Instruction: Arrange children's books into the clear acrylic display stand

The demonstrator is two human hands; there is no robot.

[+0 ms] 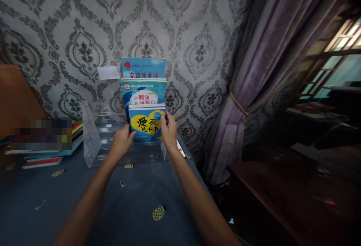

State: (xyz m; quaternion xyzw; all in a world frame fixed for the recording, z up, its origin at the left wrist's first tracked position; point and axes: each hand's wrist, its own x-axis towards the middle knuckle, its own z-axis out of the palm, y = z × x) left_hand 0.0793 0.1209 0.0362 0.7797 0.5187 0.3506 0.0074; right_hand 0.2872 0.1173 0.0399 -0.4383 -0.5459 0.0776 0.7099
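Between my two hands is a blue book point(146, 137) with a yellow heart on its cover, at the front of a clear tiered book rack point(90, 137). My left hand point(122, 140) grips its left edge, thumb toward the cover. On the right edge, my right hand point(169, 129) is closed with the thumb on the cover and the fingers behind. Behind it stand a teal book point(128, 90) and, higher at the back, a light blue book point(143, 65), both upright and partly covered by those in front.
A stack of books point(42, 162) lies left of the rack on the dark blue tablecloth point(135, 208). A white card point(108, 72) is above the rack's left part. A phone-like object point(181, 149) lies by its right end. Purple curtain point(225, 133) and a dark red table point(254, 186) are to the right.
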